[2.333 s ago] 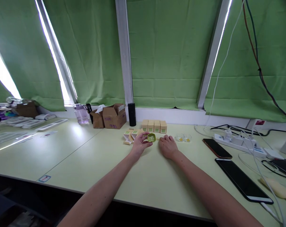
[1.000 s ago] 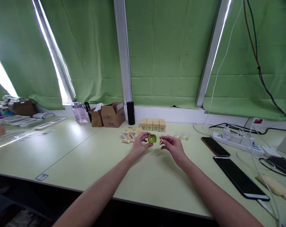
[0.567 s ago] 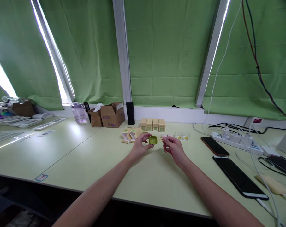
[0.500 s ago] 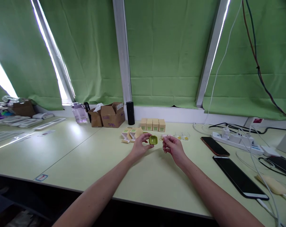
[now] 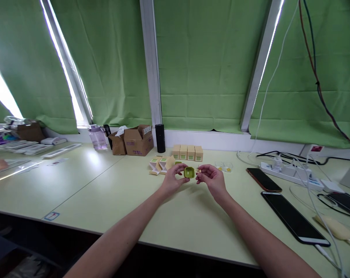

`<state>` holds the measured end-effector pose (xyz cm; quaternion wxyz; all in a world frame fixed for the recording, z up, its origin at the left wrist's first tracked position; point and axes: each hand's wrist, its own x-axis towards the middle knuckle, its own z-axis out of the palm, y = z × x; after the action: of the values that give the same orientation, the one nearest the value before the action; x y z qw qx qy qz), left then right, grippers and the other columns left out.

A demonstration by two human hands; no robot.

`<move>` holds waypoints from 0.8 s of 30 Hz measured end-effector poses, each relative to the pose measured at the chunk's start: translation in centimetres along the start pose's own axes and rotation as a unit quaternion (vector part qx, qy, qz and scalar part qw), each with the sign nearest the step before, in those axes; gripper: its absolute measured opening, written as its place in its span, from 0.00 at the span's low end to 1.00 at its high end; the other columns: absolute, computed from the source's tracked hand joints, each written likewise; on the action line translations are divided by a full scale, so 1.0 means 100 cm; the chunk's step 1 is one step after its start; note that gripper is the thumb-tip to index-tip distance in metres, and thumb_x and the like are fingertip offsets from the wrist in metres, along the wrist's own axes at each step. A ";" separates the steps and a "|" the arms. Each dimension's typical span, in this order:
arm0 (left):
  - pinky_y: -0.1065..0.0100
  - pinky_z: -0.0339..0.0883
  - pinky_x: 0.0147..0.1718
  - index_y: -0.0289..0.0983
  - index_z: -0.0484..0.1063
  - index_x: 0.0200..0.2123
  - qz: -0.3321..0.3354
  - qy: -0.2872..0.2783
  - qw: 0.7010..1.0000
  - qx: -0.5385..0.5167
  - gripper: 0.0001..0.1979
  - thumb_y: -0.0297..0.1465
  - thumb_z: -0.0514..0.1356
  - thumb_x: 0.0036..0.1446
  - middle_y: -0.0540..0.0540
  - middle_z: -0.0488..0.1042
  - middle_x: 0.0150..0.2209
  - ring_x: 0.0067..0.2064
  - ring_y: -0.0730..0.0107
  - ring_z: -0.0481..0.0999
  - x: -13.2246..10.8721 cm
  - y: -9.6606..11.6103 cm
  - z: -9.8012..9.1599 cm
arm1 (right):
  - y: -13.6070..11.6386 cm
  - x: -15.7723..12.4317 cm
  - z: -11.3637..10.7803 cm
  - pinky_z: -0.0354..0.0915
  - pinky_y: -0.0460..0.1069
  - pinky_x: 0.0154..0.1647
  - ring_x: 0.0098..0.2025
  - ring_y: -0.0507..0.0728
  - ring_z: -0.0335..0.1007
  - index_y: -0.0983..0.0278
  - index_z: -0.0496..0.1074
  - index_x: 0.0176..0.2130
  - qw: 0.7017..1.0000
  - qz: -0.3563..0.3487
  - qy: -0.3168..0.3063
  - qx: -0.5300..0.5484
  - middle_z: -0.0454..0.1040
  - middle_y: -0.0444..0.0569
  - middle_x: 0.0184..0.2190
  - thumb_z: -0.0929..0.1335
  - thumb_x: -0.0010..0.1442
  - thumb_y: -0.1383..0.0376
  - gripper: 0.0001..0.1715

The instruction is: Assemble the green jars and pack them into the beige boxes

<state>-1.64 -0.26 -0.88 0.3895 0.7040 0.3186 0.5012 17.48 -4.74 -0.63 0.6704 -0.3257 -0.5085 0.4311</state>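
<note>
Between the thumb and fingers of my left hand (image 5: 174,177) is a small olive-green square cup (image 5: 189,172), its hollow side turned toward me. Close to its right, my right hand (image 5: 212,178) pinches a small pale piece (image 5: 197,171), too small to name. The piece is at or very near the cup's edge; I cannot tell whether they touch. Behind my left hand stand opened kraft cartons (image 5: 160,165) with green squares on them. A bit of green (image 5: 177,162) shows behind my left fingers.
Several closed kraft boxes (image 5: 187,153) stand in a row at the back. Clear cups with yellow dots (image 5: 223,166) lie to their right. Two phones (image 5: 295,217), a power strip (image 5: 291,174) and cables occupy the right side. Cardboard boxes (image 5: 138,141) and a bottle (image 5: 97,138) stand back left.
My right hand has turned and come nearer to the green cup with the pale piece. My left hand is nearly still. At the far left edge, part of another person's hand or arm has appeared.
</note>
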 end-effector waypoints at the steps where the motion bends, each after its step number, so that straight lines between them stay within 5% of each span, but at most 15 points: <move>1: 0.55 0.68 0.54 0.38 0.74 0.48 0.002 -0.001 1.000 0.000 0.24 0.25 0.73 0.46 0.40 0.80 0.51 0.55 0.54 0.79 0.000 0.000 0.000 | 0.002 0.000 0.000 0.76 0.52 0.26 0.26 0.55 0.75 0.63 0.77 0.36 1.000 -0.010 0.004 -0.010 0.78 0.45 0.27 0.81 0.46 0.54 0.23; 8: 0.52 0.68 0.58 0.39 0.76 0.48 0.027 -0.011 0.999 0.021 0.25 0.22 0.73 0.45 0.42 0.80 0.50 0.54 0.55 0.79 -0.002 0.000 0.002 | 0.006 -0.007 0.000 0.75 0.51 0.29 0.27 0.54 0.74 0.62 0.79 0.43 0.977 -0.111 -0.003 -0.183 0.79 0.48 0.32 0.73 0.61 0.58 0.12; 17: 0.53 0.71 0.56 0.40 0.76 0.50 0.062 -0.010 0.996 0.067 0.25 0.25 0.74 0.46 0.42 0.79 0.50 0.53 0.56 0.79 -0.004 -0.003 0.003 | 0.009 -0.009 -0.007 0.67 0.48 0.30 0.39 0.57 0.74 0.59 0.78 0.44 0.835 -0.289 -0.013 -0.469 0.78 0.51 0.42 0.67 0.67 0.67 0.10; 24: 0.53 0.72 0.56 0.40 0.76 0.49 0.086 -0.014 0.992 0.087 0.24 0.25 0.74 0.47 0.43 0.78 0.49 0.52 0.59 0.78 -0.008 0.001 0.004 | 0.004 -0.012 -0.005 0.59 0.49 0.29 0.36 0.56 0.70 0.61 0.77 0.43 0.755 -0.347 -0.012 -0.556 0.74 0.49 0.36 0.66 0.67 0.70 0.09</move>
<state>-1.45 -1.13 -1.22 0.2867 0.7669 0.2942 0.4931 17.73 -5.67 -1.57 0.4689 -0.4373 -0.7445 -0.1862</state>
